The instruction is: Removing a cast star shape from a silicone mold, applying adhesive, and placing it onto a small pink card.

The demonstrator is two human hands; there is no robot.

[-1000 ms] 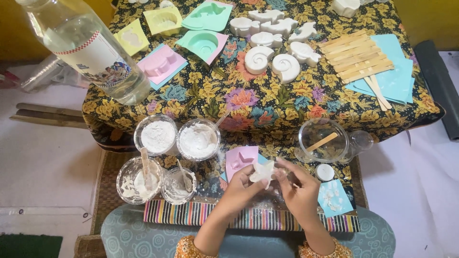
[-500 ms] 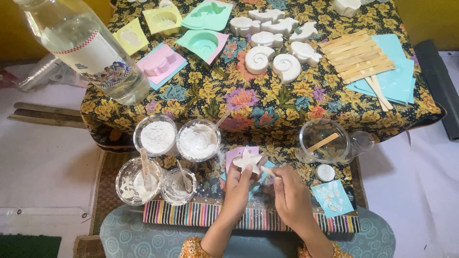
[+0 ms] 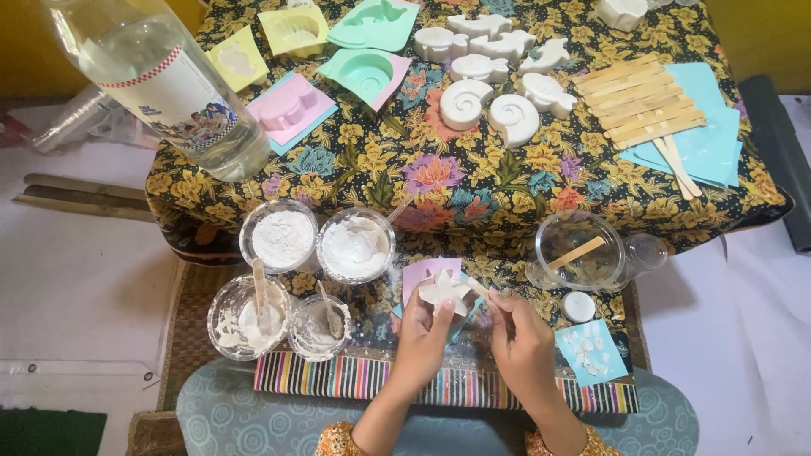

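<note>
My left hand holds a white star-shaped plaster cast from below, just over a pink mould on the near edge of the floral cloth. My right hand is beside it on the right, fingers pinched on a small pale stick whose tip touches the cast's right edge. Both forearms come up from the bottom of the view, over a striped cloth.
Left of my hands stand two cups of white powder and two cups of paste with sticks. To the right are a clear cup and a blue card. A big bottle, coloured moulds, plaster shells and wooden sticks lie farther back.
The cast has moved slightly up and left and turned in my hands. My right hand has slid off it to its right edge.
</note>
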